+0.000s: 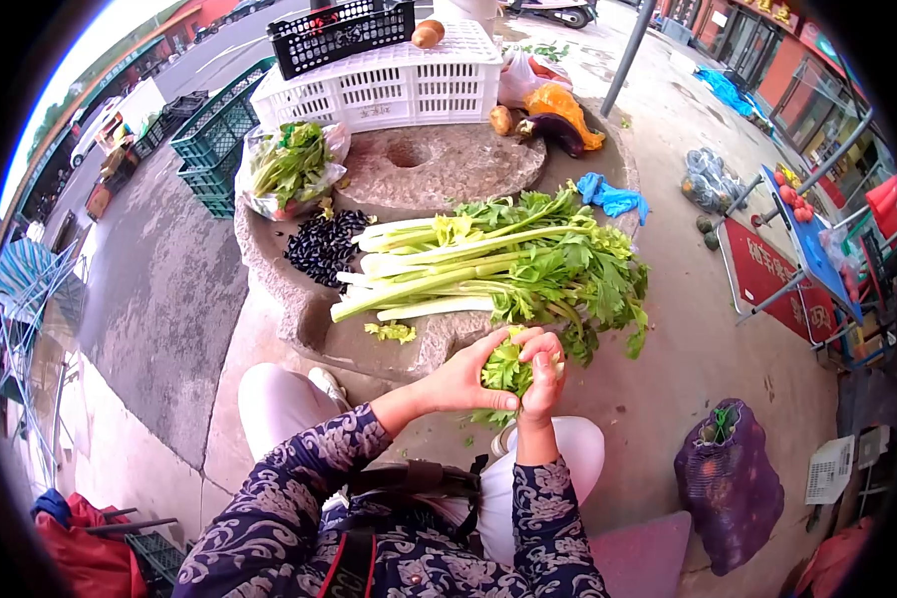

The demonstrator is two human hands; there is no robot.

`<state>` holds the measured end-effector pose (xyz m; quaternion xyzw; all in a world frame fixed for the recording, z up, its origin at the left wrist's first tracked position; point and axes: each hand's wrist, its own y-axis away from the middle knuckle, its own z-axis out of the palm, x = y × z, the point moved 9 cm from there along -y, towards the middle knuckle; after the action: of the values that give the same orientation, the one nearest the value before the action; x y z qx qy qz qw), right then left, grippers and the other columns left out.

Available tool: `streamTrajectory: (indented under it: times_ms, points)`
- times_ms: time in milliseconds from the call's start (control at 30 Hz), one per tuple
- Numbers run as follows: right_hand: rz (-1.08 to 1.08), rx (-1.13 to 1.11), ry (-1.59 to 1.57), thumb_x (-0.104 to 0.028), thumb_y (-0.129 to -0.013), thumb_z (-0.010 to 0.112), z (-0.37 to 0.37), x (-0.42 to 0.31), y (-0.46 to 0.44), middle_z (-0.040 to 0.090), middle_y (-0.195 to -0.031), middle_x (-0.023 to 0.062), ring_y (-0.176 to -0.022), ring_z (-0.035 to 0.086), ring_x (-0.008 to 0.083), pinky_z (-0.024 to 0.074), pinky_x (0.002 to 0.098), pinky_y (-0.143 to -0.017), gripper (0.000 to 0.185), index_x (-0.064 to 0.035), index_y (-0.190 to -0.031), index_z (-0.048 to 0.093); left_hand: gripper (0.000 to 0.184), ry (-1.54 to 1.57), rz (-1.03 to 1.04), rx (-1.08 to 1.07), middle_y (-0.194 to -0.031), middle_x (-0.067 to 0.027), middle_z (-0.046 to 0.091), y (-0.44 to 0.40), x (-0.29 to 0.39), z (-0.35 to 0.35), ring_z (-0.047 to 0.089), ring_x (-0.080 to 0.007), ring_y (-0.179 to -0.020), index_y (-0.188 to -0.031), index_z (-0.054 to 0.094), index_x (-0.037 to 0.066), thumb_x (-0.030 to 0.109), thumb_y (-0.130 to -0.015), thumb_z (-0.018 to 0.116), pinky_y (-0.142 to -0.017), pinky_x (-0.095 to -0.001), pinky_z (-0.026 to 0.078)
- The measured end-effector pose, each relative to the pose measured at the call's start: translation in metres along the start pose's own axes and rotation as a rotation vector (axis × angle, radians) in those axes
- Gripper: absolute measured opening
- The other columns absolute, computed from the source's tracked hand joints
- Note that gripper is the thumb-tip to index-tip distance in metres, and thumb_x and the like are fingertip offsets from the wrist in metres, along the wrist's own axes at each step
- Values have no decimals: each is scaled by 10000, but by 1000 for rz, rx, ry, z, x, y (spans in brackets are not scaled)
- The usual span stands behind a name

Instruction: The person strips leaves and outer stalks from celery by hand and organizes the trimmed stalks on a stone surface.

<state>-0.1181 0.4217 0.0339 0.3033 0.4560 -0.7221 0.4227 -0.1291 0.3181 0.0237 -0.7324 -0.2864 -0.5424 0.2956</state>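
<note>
Both hands are close together in front of the knees, around a small bunch of green leaves (506, 373). My left hand (468, 374) comes in from the left, its fingers curved over the leaves. On the right side of the bunch, my right hand (541, 379) is closed against it, fingers bent. Just beyond them a large pile of celery (468, 261) lies on a stone slab (369, 344), pale stalks to the left and leaves to the right. Loose yellow-green leaves (391, 331) lie near the slab's front edge.
Dark beans (326, 246) and bagged greens (294, 164) are at the slab's left. White (379, 88) and black crates (341, 38) stand behind. An eggplant (553, 130) and blue gloves (613, 196) lie at the right. A purple mesh sack (730, 488) sits on the ground.
</note>
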Motion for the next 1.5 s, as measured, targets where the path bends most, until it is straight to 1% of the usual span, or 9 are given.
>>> streamTrajectory:
  times_ms: [200,500,600,733,933,1167,1267,1300,1500]
  points:
    - [-149,-72,241,-490,-889,414,61,11,2,491,-1027,173,-945,472,246,359,365,-885,489,-6,-905,486,487,741,-196,213,-1132,-33,554,36,-28,-22,508,-115,-1025,-1256,445,28,209,-865,671,-904,-267,417]
    - [-326,-417,745,-151,-900,528,185,12,0,496,-1098,201,-1016,498,356,397,406,-903,275,0,-1118,454,284,-45,-157,608,-1030,-87,629,97,-22,-135,555,-127,-945,-1174,529,23,131,-913,556,-842,-300,459]
    - [-247,-525,699,-175,-882,585,204,9,-25,574,-1018,183,-932,572,340,459,382,-818,264,6,-1066,529,244,-106,-104,684,-953,-187,646,112,-20,-171,632,-322,-877,-1094,546,18,93,-861,545,-786,-358,480]
    - [-228,-342,780,-168,-929,541,189,0,-88,644,-818,145,-735,628,259,483,320,-648,238,39,-867,640,301,-112,-99,853,-1008,-116,657,132,-26,-245,604,-170,-947,-1162,539,15,19,-861,524,-842,-303,461]
    - [-408,-541,1205,-175,-830,610,177,92,-136,630,-906,91,-881,561,293,438,392,-807,168,-31,-914,627,283,-384,252,1080,-967,-123,656,96,30,-394,617,-216,-896,-1152,531,14,21,-870,526,-817,-309,463]
    - [-415,-615,1279,-228,-714,664,172,105,-125,568,-970,81,-953,499,269,376,415,-861,291,-77,-959,630,456,-1143,229,1169,-1097,-183,528,-17,28,-498,534,-389,-981,-1177,467,36,-35,-743,590,-826,-434,454]
    - [-317,-631,1240,-222,-708,673,169,108,-129,558,-952,76,-950,495,263,371,398,-857,307,-89,-983,635,842,-1308,-722,836,-1461,-147,282,-34,-107,-542,297,-412,-1311,-1418,287,64,568,-806,569,-1061,-485,269]
    - [-267,-640,1208,-219,-714,674,166,111,-131,552,-942,62,-945,492,259,365,385,-855,287,-104,-976,646,1090,-1240,-727,811,-1532,-121,132,-32,-122,-544,136,-417,-1381,-1474,150,78,799,-713,451,-1107,-521,106]
    - [-249,-571,1135,-122,-785,568,160,113,-140,626,-979,48,-973,520,258,364,386,-877,182,-87,-937,662,905,-1011,-721,659,-1526,-142,146,-32,-148,-580,170,-468,-1357,-1476,172,165,749,-808,348,-1091,-538,175]
